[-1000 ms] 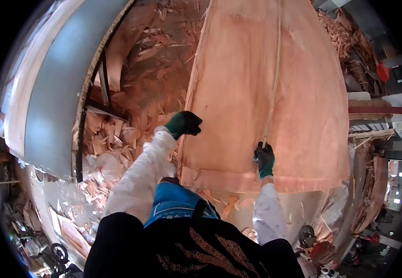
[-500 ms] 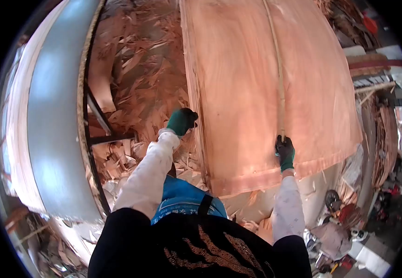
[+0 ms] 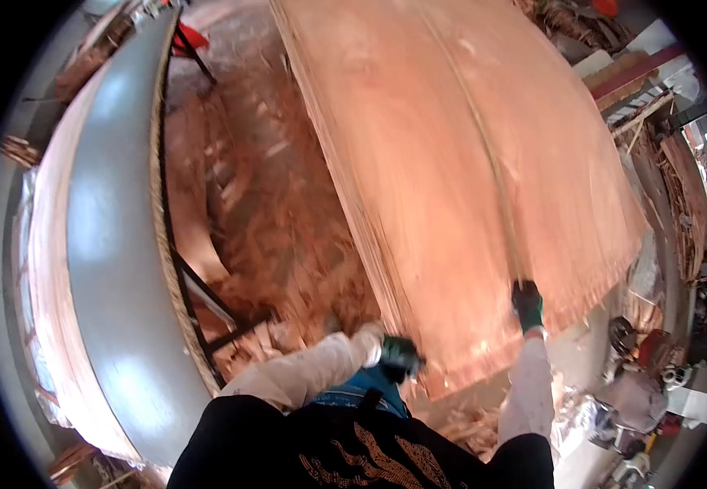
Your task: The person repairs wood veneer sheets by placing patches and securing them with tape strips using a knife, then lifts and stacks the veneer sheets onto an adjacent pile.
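Observation:
A wide stack of reddish wood veneer sheets (image 3: 418, 163) fills the middle and right. Along its top lies a long thin stick (image 3: 488, 147). My right hand (image 3: 527, 306), in a dark and green glove, is closed round the stick's near end, above the sheets. My left hand (image 3: 400, 359), gloved the same way, is at the stack's near left corner; its fingers are blurred, and whether it holds anything does not show.
To the left stands another stack with a grey top sheet (image 3: 117, 228) on a black metal frame (image 3: 207, 293). Veneer scraps (image 3: 280, 179) litter the floor between the stacks. Tools and a small wheel (image 3: 621, 334) lie at the lower right.
My left hand has moved down and right to the stack's near corner. My right hand, still on the stick, is lower and further right. The view has turned, so the stacks appear tilted.

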The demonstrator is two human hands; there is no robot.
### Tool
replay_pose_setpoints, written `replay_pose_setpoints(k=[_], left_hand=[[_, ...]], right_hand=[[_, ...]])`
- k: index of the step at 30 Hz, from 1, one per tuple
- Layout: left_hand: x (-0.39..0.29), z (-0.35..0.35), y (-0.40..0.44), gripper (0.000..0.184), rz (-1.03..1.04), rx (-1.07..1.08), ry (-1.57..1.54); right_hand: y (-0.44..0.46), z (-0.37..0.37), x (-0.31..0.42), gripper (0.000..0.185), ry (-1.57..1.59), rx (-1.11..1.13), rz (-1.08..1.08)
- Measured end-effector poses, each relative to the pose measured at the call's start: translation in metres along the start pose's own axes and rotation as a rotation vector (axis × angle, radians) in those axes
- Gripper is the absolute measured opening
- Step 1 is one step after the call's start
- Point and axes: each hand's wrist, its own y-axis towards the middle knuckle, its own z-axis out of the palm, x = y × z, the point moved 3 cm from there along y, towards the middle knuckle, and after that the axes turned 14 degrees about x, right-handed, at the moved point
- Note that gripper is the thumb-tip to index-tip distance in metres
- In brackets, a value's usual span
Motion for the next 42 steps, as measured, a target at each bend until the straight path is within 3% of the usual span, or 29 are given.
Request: replay_pose_setpoints(k=[2,3,4,6,7,8,9,10,11,12,14,15,18,20,21,24,26,27,28,29,31,33,35,36,37,38,39,40,42], left_hand=[[-0.011,0.003,-0.020,0.033,-0.304,0.185,0.610],[-0.016,-0.004,-0.040,0.031,-0.533,0.215,0.518],[-0.023,-0.019,-0.069,0.035,-0.125,0.118,0.809],[-0.048,-0.043,-0.141,0.043,-0.014,-0.053,1.020],[-0.082,-0.045,-0.184,0.045,-0.089,-0.266,1.004],[-0.048,-0.071,-0.224,0.044,-0.020,-0.442,0.977],[0.065,-0.124,-0.262,0.041,0.087,-0.537,1.338],[0.074,-0.146,-0.306,0.036,0.006,-0.817,1.239],[0.012,-0.134,-0.344,0.034,-0.425,-0.802,1.196],[-0.010,-0.141,-0.375,0.033,-0.342,-0.941,1.018],[-0.013,-0.181,-0.448,0.030,-0.269,-1.098,1.145],[-0.006,-0.202,-0.482,0.028,-0.275,-1.124,1.461],[0.023,-0.263,-0.585,0.027,-0.017,-1.592,0.626],[-0.056,-0.269,-0.630,0.027,-0.124,-1.683,0.642],[-0.053,-0.293,-0.666,0.030,-0.053,-1.704,0.538],[-0.127,-0.322,-0.745,0.039,-0.068,-1.843,0.429],[-0.143,-0.366,-0.801,0.045,0.061,-2.044,0.415],[-0.154,-0.386,-0.823,0.046,-0.061,-2.123,0.548],[-0.169,-0.407,-0.842,0.048,-0.185,-2.192,0.678],[-0.181,-0.425,-0.856,0.049,-0.317,-2.251,0.809],[-0.183,-0.475,-0.890,0.062,-0.547,-2.270,0.738],[-0.189,-0.521,-0.921,0.068,-0.727,-2.320,0.640],[-0.192,-0.553,-0.947,0.076,-0.898,-2.320,0.469],[-0.190,-0.565,-0.958,0.080,-0.989,-2.286,0.371],[-0.170,-0.579,-0.975,0.084,-1.055,-2.212,0.313],[-0.161,-0.586,-0.974,0.087,-1.260,-2.043,0.184],[-0.174,-0.582,-0.959,0.088,-1.336,-1.988,0.174],[-0.161,-0.586,-0.962,0.089,-1.353,-2.016,0.150],[-0.170,-0.583,-0.960,0.086,-1.401,-2.010,0.195]], right_hand=[[-0.012,-0.013,0.012,0.039,0.037,0.023,-0.001],[-0.015,-0.017,0.019,0.038,0.033,0.023,0.009],[-0.019,-0.019,0.024,0.036,0.001,0.012,-0.017],[-0.029,-0.018,0.023,0.031,-0.086,-0.002,-0.091],[-0.031,-0.018,0.022,0.027,-0.136,-0.009,-0.144],[-0.038,-0.020,0.027,0.023,-0.266,0.002,-0.158],[-0.045,-0.025,0.038,0.020,-0.396,0.012,-0.168],[-0.051,-0.032,0.052,0.018,-0.467,0.052,-0.126],[-0.056,-0.033,0.065,0.017,-0.537,0.100,-0.076],[-0.056,-0.026,0.066,0.014,-0.582,0.110,-0.040],[-0.052,-0.020,0.073,0.012,-0.650,0.186,0.044],[-0.048,-0.028,0.084,0.013,-0.673,0.246,0.091],[-0.041,-0.059,0.122,0.034,-0.861,0.626,0.247],[-0.037,-0.068,0.146,0.043,-1.055,0.827,0.285],[-0.035,-0.070,0.167,0.042,-1.037,0.905,0.303],[-0.029,-0.052,0.219,0.044,-0.527,1.136,0.432],[-0.011,0.002,0.216,0.047,0.535,1.248,0.665],[0.005,0.042,0.217,0.049,1.153,1.212,0.849],[0.008,0.011,0.354,0.046,0.660,1.388,0.556],[0.011,0.002,0.438,0.045,0.733,1.288,0.600],[0.047,0.024,0.508,0.041,0.766,1.391,0.503],[0.120,0.073,0.509,0.041,0.186,1.630,0.082],[0.163,0.037,0.640,0.030,0.189,1.635,-0.023],[0.212,0.076,0.612,0.030,0.365,1.653,-0.132],[0.237,0.035,0.706,0.032,0.077,1.577,-0.282],[0.283,0.044,0.732,0.033,0.039,1.447,-0.387],[0.358,0.112,0.695,0.035,0.681,1.444,-0.524],[0.389,0.068,0.777,0.033,0.355,1.282,-0.457],[0.443,0.012,0.933,0.029,0.364,1.047,-0.286]])
